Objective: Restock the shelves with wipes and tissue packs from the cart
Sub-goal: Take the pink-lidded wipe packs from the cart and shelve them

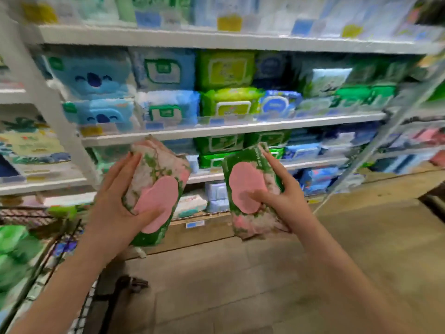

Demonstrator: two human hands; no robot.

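Mid-frame, before the stocked shelves [231, 127]: left hand [113, 203] grips one pink-and-green wipes pack [156, 189], right hand [284, 196] grips a second wipes pack [250, 189]; cart [29, 273] lower left.

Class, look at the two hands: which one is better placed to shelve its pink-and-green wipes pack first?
Probably the right hand: its pink-lidded green wipes pack sits in front of the green packs on the shelf. The left hand holds its matching pack nearer the white upright.
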